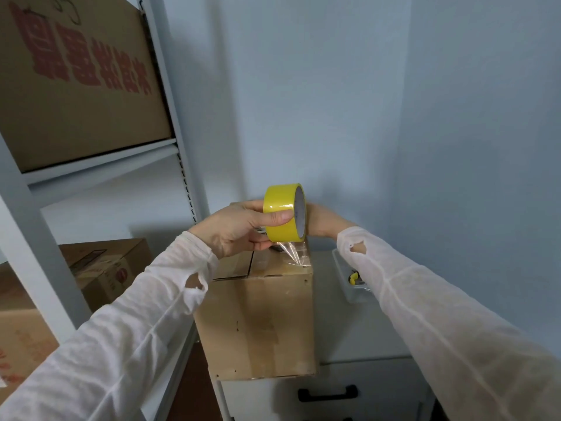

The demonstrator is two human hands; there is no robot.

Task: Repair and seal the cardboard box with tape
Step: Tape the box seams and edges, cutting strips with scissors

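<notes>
The left hand (239,229) grips the yellow roll of tape (283,212); the right hand (321,221), at three o'clock behind it, is too hidden to judge. A clear strip (296,252) runs down to the brown cardboard box (258,323) at six o'clock, on the white drawer cabinet (349,329). Best hold that strip taut and square to the flap seam (250,264) before pressing

A cardboard box (258,323) stands upright on a white drawer cabinet (349,332), its front face flush with the cabinet's front edge above a black drawer handle (328,393). Just right of the box, a pale tray (353,294) holding a yellow item (352,279) rests on the same top. Left of the box, a metal shelf rack (100,161) carries a printed carton (76,86) above and two cartons (106,268) below.
</notes>
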